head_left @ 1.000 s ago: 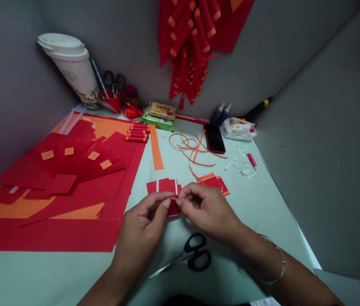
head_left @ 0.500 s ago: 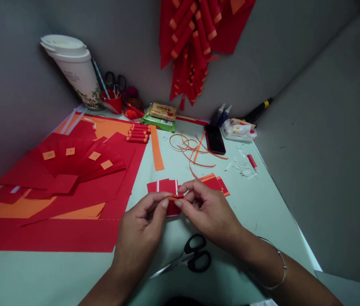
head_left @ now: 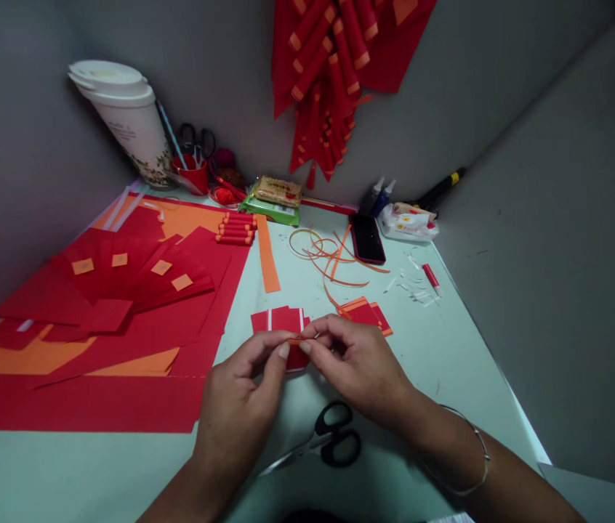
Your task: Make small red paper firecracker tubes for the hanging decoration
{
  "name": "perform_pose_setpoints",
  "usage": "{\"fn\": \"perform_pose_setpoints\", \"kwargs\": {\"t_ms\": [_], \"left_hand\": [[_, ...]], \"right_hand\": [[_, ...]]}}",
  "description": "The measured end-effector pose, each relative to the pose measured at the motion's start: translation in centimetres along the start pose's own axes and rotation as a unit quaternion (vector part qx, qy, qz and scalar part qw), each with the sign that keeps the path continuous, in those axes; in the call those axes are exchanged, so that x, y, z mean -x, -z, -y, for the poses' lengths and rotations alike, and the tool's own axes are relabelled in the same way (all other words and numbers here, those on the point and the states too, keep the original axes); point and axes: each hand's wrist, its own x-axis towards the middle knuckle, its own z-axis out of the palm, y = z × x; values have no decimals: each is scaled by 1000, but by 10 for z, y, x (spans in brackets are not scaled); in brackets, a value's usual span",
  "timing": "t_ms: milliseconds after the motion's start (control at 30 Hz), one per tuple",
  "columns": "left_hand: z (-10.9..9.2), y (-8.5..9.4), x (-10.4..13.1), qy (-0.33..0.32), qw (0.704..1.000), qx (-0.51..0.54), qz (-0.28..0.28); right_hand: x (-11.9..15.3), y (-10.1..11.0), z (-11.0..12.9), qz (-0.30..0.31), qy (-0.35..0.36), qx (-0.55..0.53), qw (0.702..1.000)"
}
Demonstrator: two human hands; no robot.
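- Card (head_left: 297,341): between both hands' fingertips, orange edge up, ends partly covered.
- Left hand (head_left: 238,388): thumb and index pinching its left end. Right hand (head_left: 362,367): likewise, right end.
- Just beyond: white-striped cards (head_left: 284,318), orange-edged cards (head_left: 366,314), partly blocked by right hand. Nearer body: scissors (head_left: 339,444).
- Versus 0.5 s ago: right index lower, less of orange edge showing.

We see a tall, white, lidded cup (head_left: 127,127) by the grey wall (head_left: 220,58). We see a flat black phone (head_left: 367,238) beside a white plastic packet (head_left: 406,226).
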Motion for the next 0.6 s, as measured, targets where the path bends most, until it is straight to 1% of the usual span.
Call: {"fn": "perform_pose_setpoints", "kwargs": {"t_ms": [167,333,467,600], "left_hand": [[1,1,0,0,1000,5,7],[1,0,1,-2,999,49,8],[-1,0,0,13,997,73,8],[-3,2,-1,36,994,100,3]], "right_hand": [[0,1,0,2,-19,24,1000],[1,1,1,2,-10,26,1000],[3,1,2,8,-15,12,1000],[3,1,2,1,-19,9,1000]]}}
